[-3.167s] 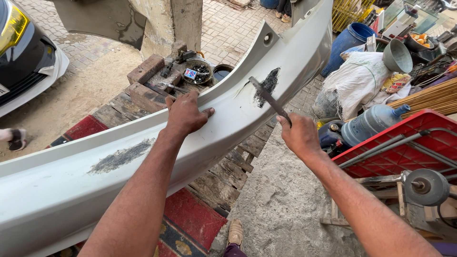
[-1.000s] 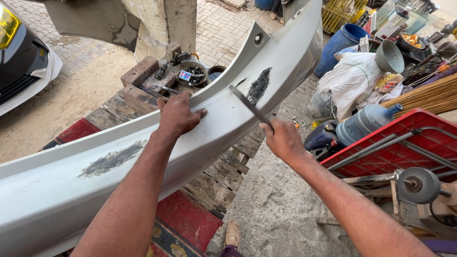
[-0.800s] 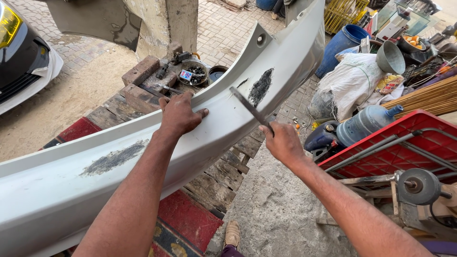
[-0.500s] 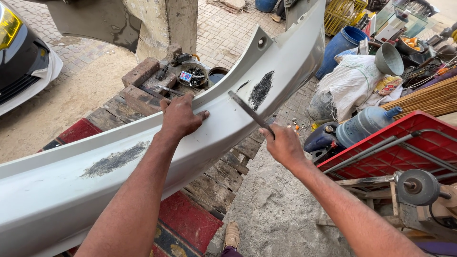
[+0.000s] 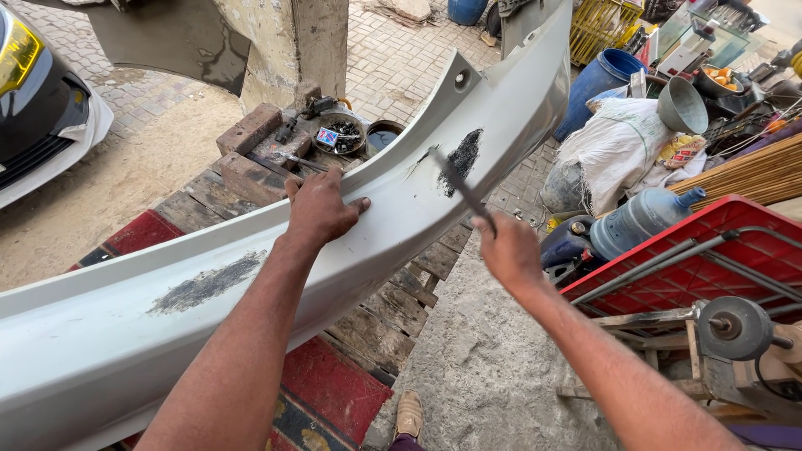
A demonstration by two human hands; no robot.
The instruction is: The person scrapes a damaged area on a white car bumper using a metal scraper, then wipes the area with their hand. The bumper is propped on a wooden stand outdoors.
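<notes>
Our left hand (image 5: 322, 209) stays pressed open on the long pale-grey plastic bumper (image 5: 125, 334) while our right hand (image 5: 508, 249), gripping the thin metal scraper blade (image 5: 461, 185), has swung it back onto the dark filler patch (image 5: 462, 157).

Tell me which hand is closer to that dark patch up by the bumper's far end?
The right hand. It holds a thin blade whose tip meets the dark patch, just below and right of it. The left hand rests flat on the bumper, further left of the patch.

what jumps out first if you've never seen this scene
A long pale car bumper sweeps diagonally across the view, with dark filler patches. The left hand presses on its top edge while the right hand holds a flat blade against the upper patch. A red crate sits at right.
</notes>
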